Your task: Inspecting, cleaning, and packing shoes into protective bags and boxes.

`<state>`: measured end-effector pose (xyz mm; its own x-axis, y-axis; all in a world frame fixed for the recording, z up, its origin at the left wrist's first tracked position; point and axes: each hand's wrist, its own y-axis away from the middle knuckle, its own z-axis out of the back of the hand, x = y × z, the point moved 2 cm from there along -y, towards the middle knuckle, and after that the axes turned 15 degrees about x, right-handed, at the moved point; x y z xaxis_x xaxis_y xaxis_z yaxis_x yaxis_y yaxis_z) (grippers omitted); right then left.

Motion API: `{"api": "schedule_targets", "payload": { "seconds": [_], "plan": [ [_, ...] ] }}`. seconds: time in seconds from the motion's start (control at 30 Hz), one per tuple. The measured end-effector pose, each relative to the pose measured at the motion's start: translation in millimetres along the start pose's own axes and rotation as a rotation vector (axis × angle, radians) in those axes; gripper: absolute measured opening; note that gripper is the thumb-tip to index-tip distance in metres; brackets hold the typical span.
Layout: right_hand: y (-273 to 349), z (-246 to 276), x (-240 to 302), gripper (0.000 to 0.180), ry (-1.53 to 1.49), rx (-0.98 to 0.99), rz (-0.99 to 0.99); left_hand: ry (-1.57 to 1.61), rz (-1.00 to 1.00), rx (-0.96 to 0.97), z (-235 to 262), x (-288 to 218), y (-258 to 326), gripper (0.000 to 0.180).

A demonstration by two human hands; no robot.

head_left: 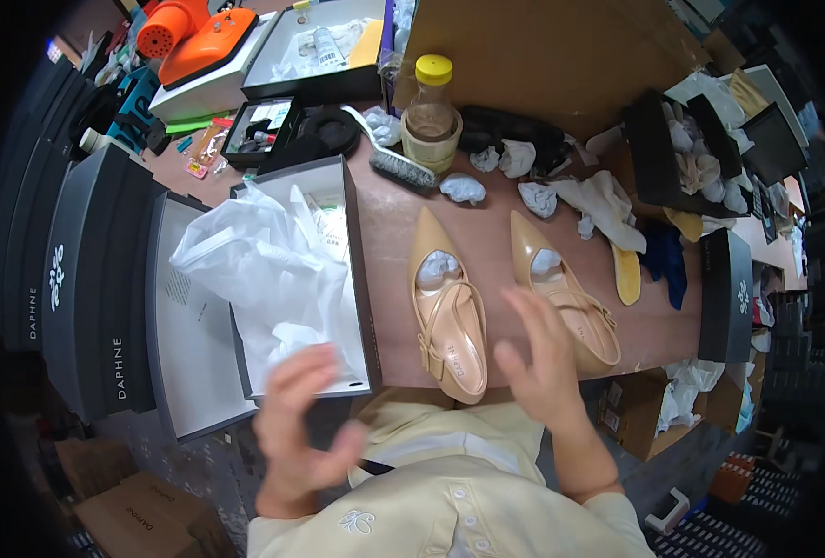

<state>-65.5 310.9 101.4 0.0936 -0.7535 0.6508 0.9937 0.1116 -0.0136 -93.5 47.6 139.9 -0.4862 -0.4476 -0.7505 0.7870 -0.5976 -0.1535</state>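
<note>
Left hand [303, 423], lower left of centre, is blurred: fingers loosely curled, thumb well apart, nothing seen in the grasp. Its fingertips overlap the near edge of the open box [364, 307]; cannot tell whether they touch the white tissue paper [264, 260] heaped in it. Right hand [541, 358], right of centre, is spread, thumb away from fingers, no object held. It overlaps the inner side of the right shoe [587, 321]; contact unclear.

Two beige pointed shoes lie centre frame on the table [385, 232], toes toward the top, slightly apart. Left shoe [462, 349] has its heel end at the table's near edge, perhaps overhanging. Each toe holds a paper wad [438, 267].

Risks, as judged: a bump from the right thumb or the person's front could tip the left shoe off the edge. A careless fingernail could mark the smooth upper or snag a thin strap. Loose tissue spilling over the box could catch on the left hand and drag out or tear. Upper centre, the bristle brush [403, 167] could scuff a toe if knocked down the table.
</note>
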Motion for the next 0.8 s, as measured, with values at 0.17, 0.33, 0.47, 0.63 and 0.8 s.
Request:
{"api": "schedule_targets", "payload": {
  "seconds": [0.17, 0.33, 0.47, 0.63, 0.8],
  "plan": [
    [-64.0, -2.7, -14.1, 0.025, -0.036, 0.352, 0.002, -0.039, -0.045, -0.090, -124.1, -5.4, -42.5, 0.087],
    [-89.9, 19.7, -1.0, 0.019, 0.053, 0.481, -0.066, -0.010, -0.099, -0.092, -135.3, 14.4, -39.7, 0.081],
    [-120.0, -47.5, -18.9, 0.016, 0.745, 0.383, 0.410, -0.091, -0.191, -0.109, -138.1, 13.1, -51.5, 0.071],
    [-133.2, -76.7, -18.4, 0.009, 0.871, 0.555, 0.453, -0.051, -0.287, -0.127, -139.7, 19.9, -56.2, 0.052],
    [-124.5, -55.0, -17.6, 0.010, 0.740, 0.599, 0.449, -0.015, -0.300, -0.158, -136.1, 23.0, -52.0, 0.051]
  ]
}}
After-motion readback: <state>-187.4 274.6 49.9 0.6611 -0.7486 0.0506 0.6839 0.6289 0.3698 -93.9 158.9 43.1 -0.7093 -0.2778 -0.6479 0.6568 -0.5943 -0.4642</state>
